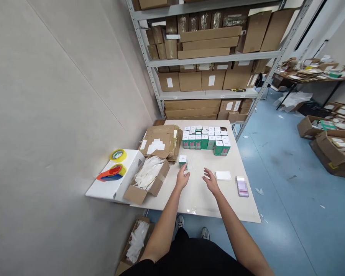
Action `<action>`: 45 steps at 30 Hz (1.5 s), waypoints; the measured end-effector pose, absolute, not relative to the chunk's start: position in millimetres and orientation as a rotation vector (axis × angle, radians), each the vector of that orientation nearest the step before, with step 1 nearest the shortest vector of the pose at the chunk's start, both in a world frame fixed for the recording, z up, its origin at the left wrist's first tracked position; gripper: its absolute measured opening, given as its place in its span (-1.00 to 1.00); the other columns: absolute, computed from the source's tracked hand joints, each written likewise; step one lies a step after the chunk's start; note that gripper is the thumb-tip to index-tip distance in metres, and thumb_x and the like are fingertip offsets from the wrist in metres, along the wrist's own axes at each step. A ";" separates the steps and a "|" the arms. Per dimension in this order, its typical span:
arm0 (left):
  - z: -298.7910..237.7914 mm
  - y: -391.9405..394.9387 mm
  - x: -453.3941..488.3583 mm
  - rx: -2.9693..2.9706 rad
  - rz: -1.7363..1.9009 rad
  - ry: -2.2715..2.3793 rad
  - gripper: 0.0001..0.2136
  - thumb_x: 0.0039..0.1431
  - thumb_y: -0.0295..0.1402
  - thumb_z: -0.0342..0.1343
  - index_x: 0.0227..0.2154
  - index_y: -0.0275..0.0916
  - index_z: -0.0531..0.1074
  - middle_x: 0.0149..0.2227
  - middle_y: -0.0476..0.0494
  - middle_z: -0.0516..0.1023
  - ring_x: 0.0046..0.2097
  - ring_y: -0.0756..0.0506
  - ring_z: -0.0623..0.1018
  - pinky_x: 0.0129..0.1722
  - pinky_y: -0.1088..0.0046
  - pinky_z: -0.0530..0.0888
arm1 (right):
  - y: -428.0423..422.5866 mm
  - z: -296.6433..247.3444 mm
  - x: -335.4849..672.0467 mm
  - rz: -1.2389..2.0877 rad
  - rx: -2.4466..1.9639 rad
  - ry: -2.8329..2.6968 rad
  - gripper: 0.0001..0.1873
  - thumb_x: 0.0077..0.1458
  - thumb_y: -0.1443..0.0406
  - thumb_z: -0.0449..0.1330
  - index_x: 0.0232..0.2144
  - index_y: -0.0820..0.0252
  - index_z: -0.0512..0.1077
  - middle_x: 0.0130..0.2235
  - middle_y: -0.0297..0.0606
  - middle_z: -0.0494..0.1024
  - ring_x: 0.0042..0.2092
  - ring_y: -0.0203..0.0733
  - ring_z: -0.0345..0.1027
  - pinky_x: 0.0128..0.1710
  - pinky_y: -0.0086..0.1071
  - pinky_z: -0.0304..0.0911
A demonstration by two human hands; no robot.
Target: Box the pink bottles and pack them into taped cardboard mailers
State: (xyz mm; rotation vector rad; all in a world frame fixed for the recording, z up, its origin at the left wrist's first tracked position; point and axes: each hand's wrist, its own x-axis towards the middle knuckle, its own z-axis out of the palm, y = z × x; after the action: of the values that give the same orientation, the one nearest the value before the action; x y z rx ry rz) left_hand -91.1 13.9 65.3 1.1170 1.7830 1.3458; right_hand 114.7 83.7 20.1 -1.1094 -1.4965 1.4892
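Left hand [182, 177] and right hand [210, 180] open, apart, over table [192, 199]; green box [183, 158] by the left

Nearest, lower left: floor carton [143, 219] with crumpled white filling [138, 241]. Left hand spread, nothing in grip, right at near side of green box; touching or not, cannot tell. Right hand half-curled, also nothing in grip, near white card [223, 176]; pixelated purple item [242, 188] farther right. Off to the left: open carton [135, 194], flaps out, full of loose white sheets [149, 172]. Beside it, white box [126, 183] with tape roll [118, 155] and orange-blue dispenser [112, 173] on top. Green box upright on table, white top, contents hidden. Beyond: stack of flat cartons [161, 134], then tight block of similar boxes [204, 142], upright in rows. On floor at right: front carton [324, 151], pale pieces [342, 143] inside; back carton [304, 128], green and white pieces [325, 125] inside. Behind table: metal rack [195, 94] loaded with brown cartons [189, 81], contents mostly hidden, plus yellow-black cutter [238, 90]. Far right: second table [330, 80], cluttered with cardboard.
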 end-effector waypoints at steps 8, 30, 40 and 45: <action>54.5 -44.8 -102.3 0.979 1.475 1.890 -0.44 0.21 -0.41 0.20 0.29 -0.09 0.39 0.33 -0.31 0.40 0.21 -0.24 0.52 0.09 0.15 0.53 | 49.4 12.6 89.8 1.668 -1.074 -1.581 -0.32 0.03 0.11 0.26 0.22 0.05 0.42 0.24 -0.02 0.50 0.22 0.12 0.43 0.17 0.05 0.39; 66.0 -255.8 -352.9 0.396 2.085 2.185 -0.56 0.22 -0.38 0.15 0.18 -0.16 0.47 0.21 -0.32 0.53 0.08 -0.21 0.61 0.01 0.23 0.60 | -75.5 93.5 -318.1 1.331 -0.437 -2.417 -0.35 0.18 0.29 0.20 0.33 0.13 0.34 0.28 -0.01 0.46 0.19 0.05 0.44 0.11 -0.08 0.44; 68.6 -307.7 -411.2 0.307 2.171 2.162 -0.61 0.22 -0.35 0.14 0.11 -0.20 0.51 0.06 -0.32 0.61 -0.12 -0.13 0.67 -0.05 0.26 0.60 | -105.8 108.6 -423.5 0.558 -0.498 -3.057 -0.64 0.27 0.29 0.25 0.05 0.42 0.46 0.05 0.16 0.60 0.12 0.16 0.41 0.17 -0.12 0.22; 76.4 -312.6 -420.7 0.301 2.198 2.199 -0.65 0.24 -0.30 0.14 0.07 -0.20 0.52 0.04 -0.31 0.61 -0.15 -0.13 0.67 -0.06 0.26 0.59 | -104.0 111.9 -416.9 0.412 -0.566 -3.127 -0.56 0.33 0.23 0.19 0.15 0.38 0.34 0.07 0.18 0.58 0.11 0.14 0.43 0.16 -0.14 0.18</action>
State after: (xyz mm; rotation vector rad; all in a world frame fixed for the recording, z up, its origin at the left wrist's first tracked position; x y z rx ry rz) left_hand -420.7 -312.6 76.4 0.3010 2.1989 2.1975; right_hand -416.9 -104.0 111.9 -0.5661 -3.1266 0.4116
